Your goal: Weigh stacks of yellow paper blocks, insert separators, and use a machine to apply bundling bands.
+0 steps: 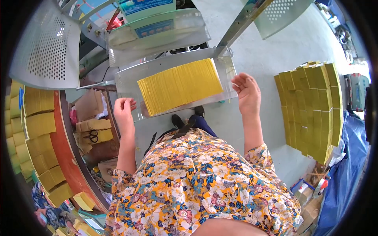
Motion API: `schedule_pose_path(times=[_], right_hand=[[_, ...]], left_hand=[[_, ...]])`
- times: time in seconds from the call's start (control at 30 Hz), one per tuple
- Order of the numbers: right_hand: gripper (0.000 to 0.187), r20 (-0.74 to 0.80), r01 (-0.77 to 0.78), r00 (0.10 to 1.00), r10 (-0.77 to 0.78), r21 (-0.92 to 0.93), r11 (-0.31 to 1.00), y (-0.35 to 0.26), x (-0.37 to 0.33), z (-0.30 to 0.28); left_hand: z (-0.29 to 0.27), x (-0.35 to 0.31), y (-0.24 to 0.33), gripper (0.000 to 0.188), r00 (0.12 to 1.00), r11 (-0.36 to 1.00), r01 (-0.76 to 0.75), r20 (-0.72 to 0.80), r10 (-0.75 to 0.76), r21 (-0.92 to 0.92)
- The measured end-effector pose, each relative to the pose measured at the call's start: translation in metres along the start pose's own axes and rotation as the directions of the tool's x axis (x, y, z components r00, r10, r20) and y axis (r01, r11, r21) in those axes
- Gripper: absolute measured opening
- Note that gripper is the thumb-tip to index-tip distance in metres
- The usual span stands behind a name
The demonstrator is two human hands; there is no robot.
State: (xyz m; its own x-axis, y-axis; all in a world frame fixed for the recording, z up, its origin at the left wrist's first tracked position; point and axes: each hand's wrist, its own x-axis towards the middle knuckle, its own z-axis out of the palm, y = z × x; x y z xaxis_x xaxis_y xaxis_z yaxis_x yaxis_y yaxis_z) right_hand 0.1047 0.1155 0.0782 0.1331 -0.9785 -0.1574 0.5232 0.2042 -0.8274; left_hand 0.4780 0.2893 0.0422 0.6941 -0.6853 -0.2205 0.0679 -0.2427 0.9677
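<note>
I can see a perforated panel (45, 49) far on my left and another panel (278, 17) far right, black scissors (93, 136) lying left of me, a red board (65, 135) beyond them, a person (52, 215) near left, and a crumpled blue tarp (345, 169) on the right.

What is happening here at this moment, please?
A person in a flowered top stands before a metal tray holding a row of yellow pieces packed side by side. The left hand is near the tray's left end, the right hand by its right end; both look empty. More yellow stacks stand to the right.
</note>
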Motion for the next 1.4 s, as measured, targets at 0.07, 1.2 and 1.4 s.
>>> schedule_pose_path(times=[0.07,1.2,1.4], right_hand=[[0.031,0.005,-0.081,0.997,0.082,-0.141,0.987,0.014,0.008,-0.007],[0.043,0.116,-0.039,0.988,0.098,-0.426,0.904,0.134,0.056,0.007],[0.047,0.169,0.027,0.986,-0.008,-0.111,0.993,0.131,0.023,-0.005]], left_hand=[[-0.014,0.006,-0.019,0.016,0.999,0.985,0.015,-0.051,-0.006,0.169],[0.107,0.038,-0.064,0.046,0.769,0.758,0.43,0.639,-0.022,-0.491],[0.09,0.023,-0.053,0.048,0.63,0.863,0.462,0.76,-0.159,-0.203]])
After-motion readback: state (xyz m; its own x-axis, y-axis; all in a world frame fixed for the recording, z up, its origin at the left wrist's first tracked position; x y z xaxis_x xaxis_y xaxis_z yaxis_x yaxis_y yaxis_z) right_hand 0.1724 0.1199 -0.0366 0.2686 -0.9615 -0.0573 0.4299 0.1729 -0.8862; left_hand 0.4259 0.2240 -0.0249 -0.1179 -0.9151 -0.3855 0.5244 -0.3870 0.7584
